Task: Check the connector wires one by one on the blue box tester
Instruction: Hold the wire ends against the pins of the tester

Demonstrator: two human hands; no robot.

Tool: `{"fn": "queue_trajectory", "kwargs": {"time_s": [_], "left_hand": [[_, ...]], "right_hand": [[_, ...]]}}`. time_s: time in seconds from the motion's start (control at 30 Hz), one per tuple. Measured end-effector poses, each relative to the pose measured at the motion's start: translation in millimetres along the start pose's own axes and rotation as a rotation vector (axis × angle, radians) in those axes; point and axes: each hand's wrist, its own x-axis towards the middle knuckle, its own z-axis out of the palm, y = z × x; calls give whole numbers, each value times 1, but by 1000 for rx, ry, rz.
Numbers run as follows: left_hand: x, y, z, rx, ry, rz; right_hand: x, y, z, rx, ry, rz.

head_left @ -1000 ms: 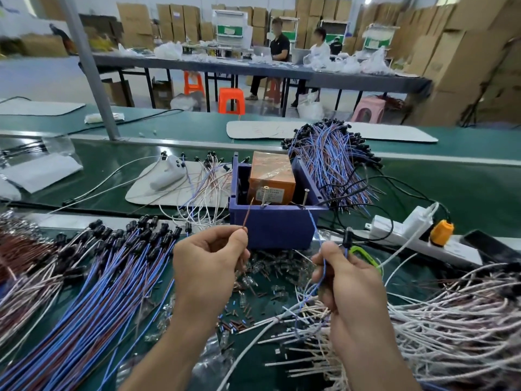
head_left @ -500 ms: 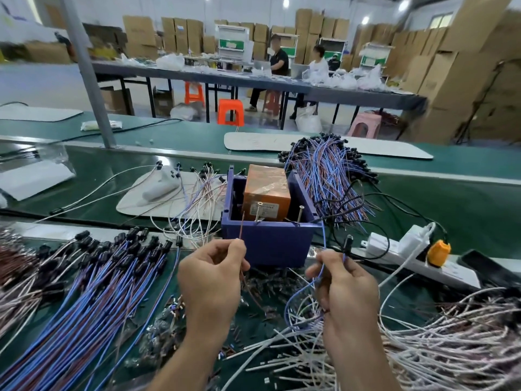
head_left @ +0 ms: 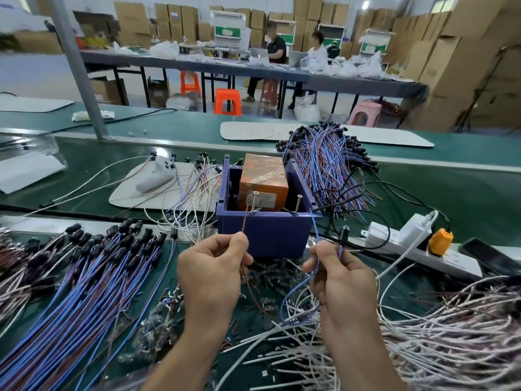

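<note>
The blue box tester (head_left: 267,232) stands mid-table with an orange block (head_left: 263,183) inside and two metal posts at its front rim. My left hand (head_left: 211,275) pinches the brown lead (head_left: 244,221) of a connector wire, its tip up at the left post (head_left: 255,200). My right hand (head_left: 342,280) pinches the blue lead (head_left: 315,230) of the same wire, which rises toward the box's right front corner near the right post (head_left: 298,203). The wire's black connector (head_left: 344,230) sticks up just above my right hand.
A bundle of blue and brown connector wires (head_left: 84,280) lies at left, another bundle (head_left: 324,162) behind the box, white wires (head_left: 451,328) at right. A white power strip (head_left: 417,249) with an orange plug sits right of the box. Wire scraps litter the green mat.
Both hands have risen slightly toward the box. The brown lead's tip now reaches the left post and the blue lead extends up to the box's right corner.
</note>
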Motion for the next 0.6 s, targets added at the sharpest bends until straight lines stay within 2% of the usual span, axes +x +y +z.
{"fn": "queue_trajectory", "kwargs": {"time_s": [0.6], "left_hand": [[2,-9,3,-34,-39,-38]], "right_hand": [[-1,2,-3,-2,0,13]]}}
